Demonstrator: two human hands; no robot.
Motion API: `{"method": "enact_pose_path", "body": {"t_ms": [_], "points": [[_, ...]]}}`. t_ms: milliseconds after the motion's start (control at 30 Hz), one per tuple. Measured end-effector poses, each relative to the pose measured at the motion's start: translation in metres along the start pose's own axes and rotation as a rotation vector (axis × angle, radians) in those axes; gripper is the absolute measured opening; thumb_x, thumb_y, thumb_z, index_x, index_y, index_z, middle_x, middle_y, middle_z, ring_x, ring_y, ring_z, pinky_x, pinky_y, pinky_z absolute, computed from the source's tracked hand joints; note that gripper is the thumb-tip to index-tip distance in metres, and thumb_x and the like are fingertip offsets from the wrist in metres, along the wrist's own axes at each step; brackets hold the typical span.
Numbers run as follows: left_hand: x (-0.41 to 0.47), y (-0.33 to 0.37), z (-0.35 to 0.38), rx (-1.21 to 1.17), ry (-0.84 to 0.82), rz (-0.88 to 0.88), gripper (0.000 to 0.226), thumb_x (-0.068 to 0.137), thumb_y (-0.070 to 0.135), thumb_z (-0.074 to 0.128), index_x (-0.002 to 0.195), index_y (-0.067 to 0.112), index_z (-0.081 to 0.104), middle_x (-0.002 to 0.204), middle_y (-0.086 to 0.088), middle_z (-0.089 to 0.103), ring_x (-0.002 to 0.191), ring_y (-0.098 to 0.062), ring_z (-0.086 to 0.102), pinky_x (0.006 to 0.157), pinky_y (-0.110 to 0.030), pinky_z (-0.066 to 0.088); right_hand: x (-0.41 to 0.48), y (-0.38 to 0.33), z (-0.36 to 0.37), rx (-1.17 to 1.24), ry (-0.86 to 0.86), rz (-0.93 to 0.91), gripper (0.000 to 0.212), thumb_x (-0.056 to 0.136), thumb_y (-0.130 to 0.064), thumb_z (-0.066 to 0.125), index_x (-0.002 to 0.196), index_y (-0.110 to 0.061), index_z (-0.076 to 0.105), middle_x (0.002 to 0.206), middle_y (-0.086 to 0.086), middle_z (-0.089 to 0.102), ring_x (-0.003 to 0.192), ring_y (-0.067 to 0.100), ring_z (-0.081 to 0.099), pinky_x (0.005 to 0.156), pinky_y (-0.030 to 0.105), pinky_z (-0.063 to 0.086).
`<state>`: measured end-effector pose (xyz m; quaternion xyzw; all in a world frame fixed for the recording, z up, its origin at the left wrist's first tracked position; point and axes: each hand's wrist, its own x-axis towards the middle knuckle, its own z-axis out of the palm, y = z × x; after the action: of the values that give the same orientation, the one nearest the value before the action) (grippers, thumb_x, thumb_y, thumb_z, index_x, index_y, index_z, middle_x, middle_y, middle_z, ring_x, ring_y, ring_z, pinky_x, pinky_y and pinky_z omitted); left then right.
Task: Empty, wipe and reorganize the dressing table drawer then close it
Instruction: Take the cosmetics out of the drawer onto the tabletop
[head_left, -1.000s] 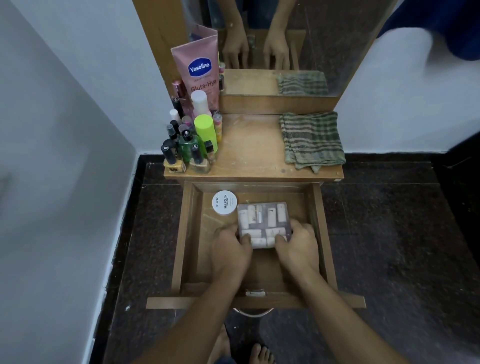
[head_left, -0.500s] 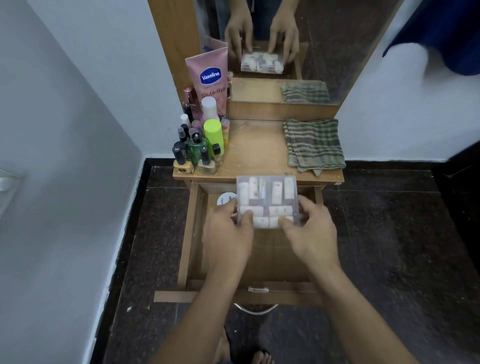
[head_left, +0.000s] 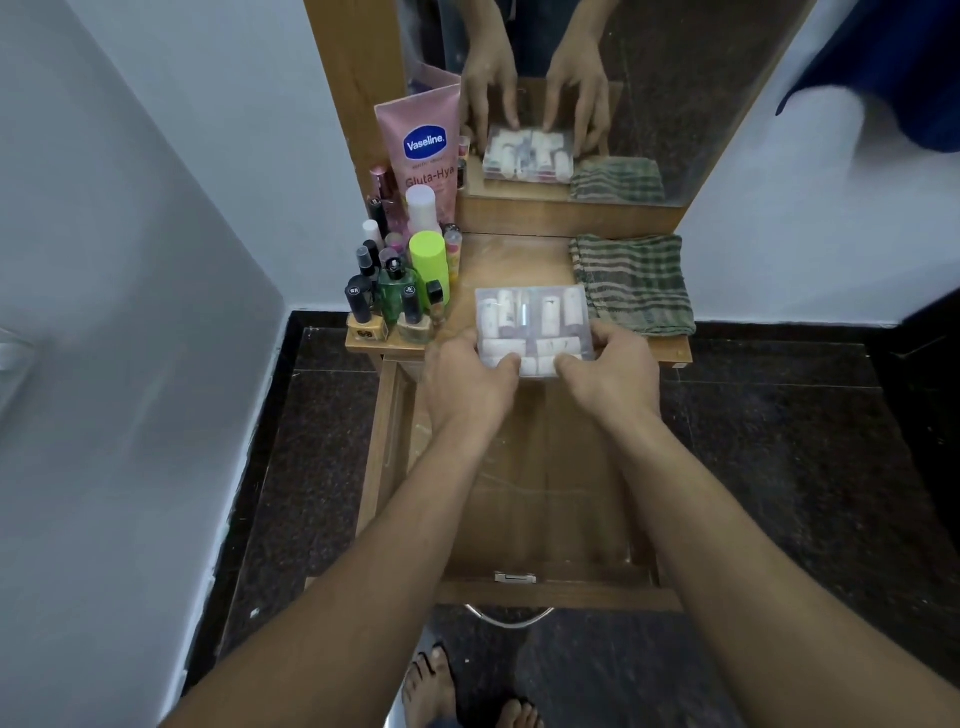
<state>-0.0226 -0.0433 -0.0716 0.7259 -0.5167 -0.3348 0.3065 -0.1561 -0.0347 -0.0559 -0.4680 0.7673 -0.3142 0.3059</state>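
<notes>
- A person's left grip (head_left: 467, 387) and right grip (head_left: 615, 374) pinch the near corners of a clear plastic box (head_left: 535, 325) of small pale tubes. Thumbs press on its lid and fingers curl round its sides. The box sits over the front edge of the desk (head_left: 514, 265), and whether its far side already rests on the wood cannot be told.
- The open drawer (head_left: 550, 499) lies directly below both grips. Letting go too early would probably tip the box's overhanging near edge back and drop it inside.
- Just left of the left grip stands a tight cluster of nail-polish bottles (head_left: 395, 306) beside a lime-capped bottle (head_left: 428, 262). A sideways shove of the box, or a swing of that wrist, could knock them over. Any that fall might roll off the desk to the floor.
- Just beyond the right grip lies a folded striped cloth (head_left: 634, 280), its near corner close against the box's right side. Pushing the box forward at an angle could ride it up onto the fold and leave it tilted and unsteady.
- Whether the lid is latched cannot be told. If it is loose, tilting the box as it is set down could spill the tubes.
- Well beyond the left grip, a pink Vaseline tube (head_left: 423, 150) leans upright against the mirror (head_left: 675, 78). A knock to the bottles in front could bring it down too.
</notes>
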Motion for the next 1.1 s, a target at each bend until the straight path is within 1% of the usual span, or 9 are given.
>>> {"method": "enact_pose_path", "body": {"t_ms": [100,200,267,333,400,533,767,933,1100], "points": [[0.002,-0.004,0.002,-0.028,0.017,0.005,0.053,0.060,0.053,0.067,0.109,0.034,0.070,0.097,0.004,0.072,0.096,-0.022,0.067,0.084,-0.043,0.057,0.003,0.000,0.005,0.006,-0.011,-0.021,0.033,0.078,-0.010,0.070,0.110,-0.018,0.074,0.095,0.000,0.074,0.091,0.019,0.068,0.075,0.027,0.053],[0.004,-0.004,0.000,-0.053,0.033,0.030,0.059,0.058,0.049,0.075,0.114,0.034,0.067,0.101,0.008,0.072,0.098,-0.019,0.067,0.084,-0.042,0.057,0.002,0.000,0.008,0.008,-0.021,-0.072,0.038,0.072,-0.019,0.074,0.110,-0.022,0.072,0.099,-0.001,0.072,0.096,0.019,0.068,0.080,0.031,0.056],[0.001,0.000,-0.001,-0.053,0.052,0.048,0.059,0.063,0.037,0.080,0.120,0.032,0.065,0.104,0.009,0.072,0.099,-0.018,0.067,0.086,-0.042,0.057,-0.001,0.002,0.011,-0.057,-0.006,-0.136,0.048,0.074,-0.022,0.077,0.121,-0.022,0.069,0.117,0.004,0.067,0.113,0.022,0.062,0.094,0.030,0.052],[-0.002,0.001,0.000,-0.064,0.095,0.056,0.059,0.070,0.024,0.080,0.127,0.029,0.063,0.110,0.009,0.072,0.102,-0.016,0.067,0.089,-0.040,0.057,-0.005,0.004,0.012,-0.141,-0.011,-0.147,0.063,0.080,-0.023,0.080,0.140,-0.016,0.060,0.141,0.010,0.052,0.132,0.025,0.049,0.111,0.031,0.041],[-0.005,0.000,0.002,-0.074,0.140,0.052,0.061,0.075,0.018,0.077,0.133,0.030,0.060,0.116,0.010,0.071,0.104,-0.015,0.068,0.091,-0.038,0.056,-0.007,0.007,0.012,-0.191,0.007,-0.182,0.061,0.085,-0.023,0.079,0.141,-0.013,0.059,0.147,0.010,0.045,0.137,0.026,0.044,0.116,0.034,0.037],[-0.010,-0.001,0.006,-0.097,0.196,0.039,0.056,0.080,0.018,0.075,0.133,0.032,0.060,0.114,0.009,0.071,0.099,-0.017,0.070,0.092,-0.042,0.056,-0.001,0.010,0.015,-0.283,0.052,-0.269,0.047,0.089,-0.022,0.074,0.134,-0.010,0.065,0.144,0.011,0.048,0.134,0.028,0.045,0.110,0.034,0.038],[-0.020,-0.003,0.013,-0.108,0.212,0.082,0.059,0.084,0.021,0.067,0.141,0.028,0.052,0.113,0.003,0.071,0.098,-0.019,0.068,0.090,-0.041,0.054,0.010,0.004,0.019,-0.469,0.104,-0.394,0.037,0.094,-0.025,0.067,0.127,-0.009,0.068,0.142,0.013,0.050,0.126,0.033,0.049,0.102,0.038,0.044],[-0.035,-0.010,0.020,-0.116,0.206,0.105,0.064,0.087,0.018,0.068,0.147,0.020,0.048,0.134,-0.002,0.063,0.119,-0.020,0.061,0.099,-0.042,0.052,0.026,-0.005,0.023,-0.544,0.141,-0.406,0.036,0.096,-0.029,0.062,0.127,-0.012,0.068,0.140,0.011,0.051,0.122,0.032,0.050,0.099,0.038,0.045],[-0.053,-0.026,0.022,-0.118,0.150,0.088,0.058,0.090,0.019,0.067,0.145,0.019,0.051,0.136,0.001,0.062,0.122,-0.017,0.060,0.101,-0.039,0.051,0.039,-0.013,0.026,-0.676,0.158,-0.424,0.037,0.099,-0.036,0.059,0.129,-0.015,0.066,0.138,0.009,0.052,0.120,0.030,0.050,0.096,0.040,0.046]]}}
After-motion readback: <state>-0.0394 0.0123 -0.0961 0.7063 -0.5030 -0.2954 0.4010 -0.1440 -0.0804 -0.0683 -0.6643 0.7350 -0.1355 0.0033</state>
